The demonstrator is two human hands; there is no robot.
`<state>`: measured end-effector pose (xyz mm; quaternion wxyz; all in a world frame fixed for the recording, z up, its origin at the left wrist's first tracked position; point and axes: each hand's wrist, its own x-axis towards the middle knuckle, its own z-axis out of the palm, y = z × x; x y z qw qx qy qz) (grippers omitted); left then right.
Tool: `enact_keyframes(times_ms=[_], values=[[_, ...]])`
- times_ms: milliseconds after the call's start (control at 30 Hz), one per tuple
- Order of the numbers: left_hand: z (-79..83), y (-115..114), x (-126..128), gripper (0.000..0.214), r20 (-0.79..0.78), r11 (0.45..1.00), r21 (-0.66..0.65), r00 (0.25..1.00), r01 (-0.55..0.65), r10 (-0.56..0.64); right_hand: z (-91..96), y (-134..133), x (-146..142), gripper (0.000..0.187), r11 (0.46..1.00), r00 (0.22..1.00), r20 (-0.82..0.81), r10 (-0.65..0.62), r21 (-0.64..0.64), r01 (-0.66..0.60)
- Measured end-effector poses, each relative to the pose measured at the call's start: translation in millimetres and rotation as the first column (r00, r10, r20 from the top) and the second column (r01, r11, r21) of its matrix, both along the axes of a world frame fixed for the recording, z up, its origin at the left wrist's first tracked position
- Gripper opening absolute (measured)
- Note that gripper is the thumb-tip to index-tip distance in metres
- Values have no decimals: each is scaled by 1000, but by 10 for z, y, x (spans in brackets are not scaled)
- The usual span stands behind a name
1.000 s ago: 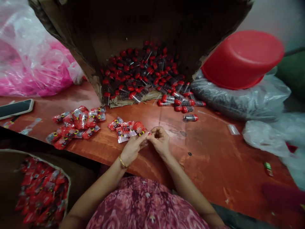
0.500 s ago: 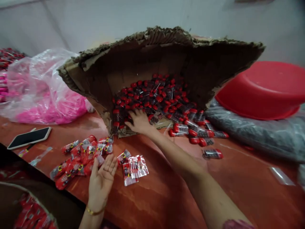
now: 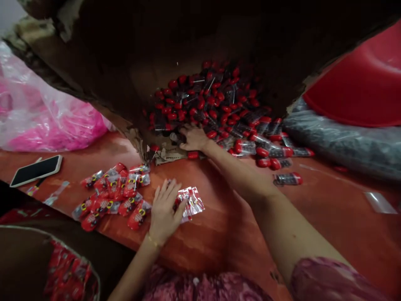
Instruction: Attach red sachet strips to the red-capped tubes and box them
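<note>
My right hand (image 3: 193, 138) reaches into the mouth of a torn cardboard box (image 3: 103, 71) lying on its side, fingers curled down on the heap of red-capped clear tubes (image 3: 213, 100) spilling from it. What the fingers hold is hidden. My left hand (image 3: 165, 207) lies palm down, fingers spread, on a small stack of clear-and-red printed wrappers (image 3: 191, 202) on the red-brown table (image 3: 225, 225). A pile of filled red packets (image 3: 115, 194) lies just left of that hand.
A phone (image 3: 36, 170) lies at the table's left. A pink plastic bag (image 3: 46, 121) sits behind it. A red basin (image 3: 360, 88) rests on a grey plastic bag (image 3: 344, 146) at right. A box of red packets (image 3: 62, 271) stands at lower left. Loose tubes (image 3: 286, 179) lie right of the box.
My left hand turned from palm up to palm down onto the wrappers. My right hand stays in the tube heap, drawn slightly toward the box's front edge. The camera dipped closer.
</note>
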<state>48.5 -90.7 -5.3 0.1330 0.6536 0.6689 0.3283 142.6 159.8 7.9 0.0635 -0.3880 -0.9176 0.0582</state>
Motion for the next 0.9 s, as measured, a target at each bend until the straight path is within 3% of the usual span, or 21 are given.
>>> enact_keyframes(times_ms=[67, 133, 333, 500, 600, 700, 800, 900], values=[[-66, 95, 54, 35, -132, 994, -45, 986, 98, -103, -44, -60, 312, 62, 999, 999, 13, 31, 22, -31], [-102, 141, 103, 31, -151, 989, -84, 979, 124, -135, -88, -182, 594, 62, 996, 997, 14, 79, 48, -80], [-75, 105, 190, 25, 106, 995, -71, 992, 72, -64, -199, -705, 1264, 64, 988, 992, -8, 124, 90, -123], [-75, 94, 240, 23, 47, 995, -92, 998, 46, -42, -184, -1156, 1613, 65, 991, 996, -85, 2, 136, 10], [-115, 104, 275, 17, 30, 997, -72, 999, 15, -13, -159, -1506, 1638, 52, 977, 968, -224, -108, 156, 145], [-144, 113, 304, 17, 17, 999, -30, 1000, -26, 26, -154, -1885, 1500, 36, 977, 918, -370, -146, 94, 193], [-93, 102, 320, 20, 6, 996, 8, 996, -93, 92, -170, -2177, 1265, 32, 970, 827, -513, -229, -45, 240], [50, 72, 345, 23, 19, 989, 51, 990, -138, 137, -192, -2314, 1020, 38, 916, 666, -630, -400, -259, 306]])
